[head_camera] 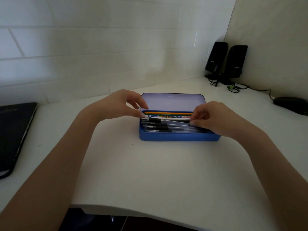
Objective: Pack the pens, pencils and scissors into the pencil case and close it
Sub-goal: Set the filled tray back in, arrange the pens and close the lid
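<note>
A blue pencil case (178,137) lies open on the white desk, its pale lid (173,101) standing up at the back. Inside lie several clear pens with black grips (156,126), and behind them an orange pencil (168,112), a green pencil and a patterned one (166,116). My left hand (123,104) pinches the left end of one pen (154,120) at the case's left edge. My right hand (215,119) holds that pen's right end over the case's right side. No scissors are visible.
A closed black laptop (15,135) lies at the desk's left edge. Two black speakers (226,59) with cables stand in the back right corner, and a black mouse (291,105) sits at the far right. The desk's front edge curves near me.
</note>
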A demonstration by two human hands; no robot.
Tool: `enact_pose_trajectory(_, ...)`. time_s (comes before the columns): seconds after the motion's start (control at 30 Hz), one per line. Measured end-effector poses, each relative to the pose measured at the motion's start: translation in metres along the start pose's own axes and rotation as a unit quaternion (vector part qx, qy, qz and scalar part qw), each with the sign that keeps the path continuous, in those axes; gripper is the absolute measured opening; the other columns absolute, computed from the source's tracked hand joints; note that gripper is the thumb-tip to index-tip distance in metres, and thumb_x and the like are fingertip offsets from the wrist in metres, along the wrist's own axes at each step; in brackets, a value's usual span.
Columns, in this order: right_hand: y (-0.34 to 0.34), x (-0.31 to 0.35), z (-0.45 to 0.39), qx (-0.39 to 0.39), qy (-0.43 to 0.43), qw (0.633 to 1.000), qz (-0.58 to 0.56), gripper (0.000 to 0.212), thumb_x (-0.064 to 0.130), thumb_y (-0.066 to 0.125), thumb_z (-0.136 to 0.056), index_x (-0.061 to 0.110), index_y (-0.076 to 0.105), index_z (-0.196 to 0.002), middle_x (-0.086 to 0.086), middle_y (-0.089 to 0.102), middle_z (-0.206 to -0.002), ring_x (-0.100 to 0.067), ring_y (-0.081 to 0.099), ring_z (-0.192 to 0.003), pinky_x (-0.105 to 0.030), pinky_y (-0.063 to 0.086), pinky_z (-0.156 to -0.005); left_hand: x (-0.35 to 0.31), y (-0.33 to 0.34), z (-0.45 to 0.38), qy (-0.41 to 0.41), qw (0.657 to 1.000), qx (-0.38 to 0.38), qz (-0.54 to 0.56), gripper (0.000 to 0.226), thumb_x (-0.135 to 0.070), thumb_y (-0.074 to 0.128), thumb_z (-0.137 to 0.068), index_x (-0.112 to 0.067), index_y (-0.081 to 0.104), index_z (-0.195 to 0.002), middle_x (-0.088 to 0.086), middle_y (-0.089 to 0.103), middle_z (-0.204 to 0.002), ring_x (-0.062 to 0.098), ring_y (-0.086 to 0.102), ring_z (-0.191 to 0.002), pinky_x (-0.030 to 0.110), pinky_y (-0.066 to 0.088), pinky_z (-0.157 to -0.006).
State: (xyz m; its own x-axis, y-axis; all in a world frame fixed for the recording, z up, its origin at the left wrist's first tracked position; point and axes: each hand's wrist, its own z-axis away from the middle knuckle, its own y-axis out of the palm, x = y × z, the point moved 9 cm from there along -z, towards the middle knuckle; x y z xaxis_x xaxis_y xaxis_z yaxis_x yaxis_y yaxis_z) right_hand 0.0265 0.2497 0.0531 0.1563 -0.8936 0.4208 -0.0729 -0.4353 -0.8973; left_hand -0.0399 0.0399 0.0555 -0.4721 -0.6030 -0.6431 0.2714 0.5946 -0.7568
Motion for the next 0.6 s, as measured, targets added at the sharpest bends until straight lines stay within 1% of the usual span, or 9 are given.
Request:
enact_pose_trajectory(0.07, 0.001, 0.0, 0.0, 0.001, 0.002, 1.0, -0.002, 0.006, 0.025, 0.07, -0.082, 0.024, 0.067, -0.077, 0.014, 0.059, -0.069, -0.001, 0.051, -0.061, -0.011, 0.034, -0.054, -0.002, -0.003, 0.001, 0.002, 1.0, -0.007, -0.002, 0.011, -0.021, 0.079, -0.07, -0.025, 0.072, -0.077, -0.024, 0.066, -0.069, -0.003, 0.059, -0.071, 0.019, 0.046, -0.075)
enact_pose_trajectory(0.13, 0.001, 0.001, -0.001, 0.001, 0.001, 1.0, -0.003, 0.006, 0.026, 0.07, -0.082, 0.023, 0.067, -0.078, 0.012, 0.059, -0.07, -0.001, 0.051, -0.061, -0.013, 0.035, -0.055, -0.001, -0.002, 0.002, -0.004, 1.0, -0.005, -0.001, 0.008, -0.022, 0.08, -0.07, -0.025, 0.072, -0.071, -0.019, 0.067, -0.066, 0.0, 0.058, -0.068, 0.021, 0.045, -0.074)
enact_pose_trajectory(0.27, 0.001, 0.001, 0.0, -0.006, -0.002, 1.0, 0.001, 0.007, 0.026, 0.071, -0.081, 0.024, 0.066, -0.076, 0.007, 0.063, -0.074, -0.001, 0.053, -0.063, -0.014, 0.038, -0.058, -0.003, 0.004, 0.003, -0.007, 1.0, 0.017, 0.003, 0.007, -0.023, 0.08, -0.069, -0.025, 0.074, -0.069, -0.001, 0.073, -0.078, 0.013, 0.061, -0.076, 0.039, 0.049, -0.082)
enact_pose_trajectory(0.3, 0.001, 0.001, 0.0, -0.008, -0.002, 1.0, 0.002, 0.009, 0.026, 0.071, -0.081, 0.025, 0.065, -0.075, 0.006, 0.064, -0.077, -0.002, 0.054, -0.066, -0.014, 0.04, -0.059, -0.003, 0.006, 0.003, -0.007, 1.0, 0.022, 0.003, 0.007, -0.023, 0.08, -0.069, -0.026, 0.074, -0.069, 0.004, 0.073, -0.081, 0.016, 0.06, -0.077, 0.039, 0.048, -0.081)
enact_pose_trajectory(0.37, 0.001, 0.0, -0.001, -0.01, -0.002, 1.0, 0.003, 0.013, 0.025, 0.07, -0.081, 0.028, 0.063, -0.072, 0.003, 0.066, -0.079, -0.004, 0.056, -0.07, -0.016, 0.042, -0.062, -0.002, 0.008, 0.003, -0.014, 1.0, 0.022, 0.002, 0.007, -0.025, 0.08, -0.068, -0.029, 0.075, -0.069, 0.012, 0.073, -0.084, 0.018, 0.058, -0.076, 0.035, 0.042, -0.077)
enact_pose_trajectory(0.43, 0.0, -0.001, -0.001, -0.015, -0.003, 1.0, 0.002, 0.015, 0.024, 0.071, -0.081, 0.029, 0.062, -0.07, 0.002, 0.066, -0.079, -0.005, 0.055, -0.069, -0.016, 0.041, -0.061, 0.0, 0.009, 0.002, -0.02, 1.0, 0.022, 0.001, 0.007, -0.026, 0.08, -0.069, -0.03, 0.075, -0.069, 0.013, 0.073, -0.084, 0.019, 0.057, -0.076, 0.033, 0.04, -0.076)
enact_pose_trajectory(0.5, -0.001, 0.0, -0.001, -0.022, -0.008, 1.0, -0.004, 0.016, 0.021, 0.071, -0.081, 0.029, 0.063, -0.07, 0.002, 0.066, -0.078, -0.005, 0.056, -0.068, -0.016, 0.041, -0.06, -0.001, 0.009, 0.002, -0.021, 0.999, 0.025, 0.0, 0.006, -0.025, 0.08, -0.069, -0.028, 0.076, -0.071, 0.01, 0.074, -0.084, 0.025, 0.062, -0.078, 0.037, 0.045, -0.079)
enact_pose_trajectory(0.53, -0.001, 0.001, -0.001, -0.026, -0.01, 1.0, -0.007, 0.016, 0.019, 0.071, -0.081, 0.029, 0.063, -0.07, 0.004, 0.066, -0.077, -0.004, 0.056, -0.068, -0.015, 0.04, -0.059, -0.002, 0.009, 0.003, -0.02, 0.999, 0.026, 0.0, 0.006, -0.024, 0.08, -0.069, -0.027, 0.076, -0.072, 0.01, 0.074, -0.084, 0.029, 0.064, -0.081, 0.04, 0.047, -0.083)
enact_pose_trajectory(0.6, -0.001, 0.003, 0.0, -0.029, -0.015, 0.999, -0.01, 0.018, 0.015, 0.069, -0.081, 0.028, 0.064, -0.071, 0.012, 0.062, -0.073, -0.001, 0.055, -0.066, -0.011, 0.037, -0.057, -0.005, 0.01, 0.003, -0.016, 1.0, 0.027, -0.001, 0.008, -0.021, 0.08, -0.069, -0.028, 0.076, -0.07, 0.009, 0.074, -0.084, 0.03, 0.066, -0.087, 0.041, 0.048, -0.089)
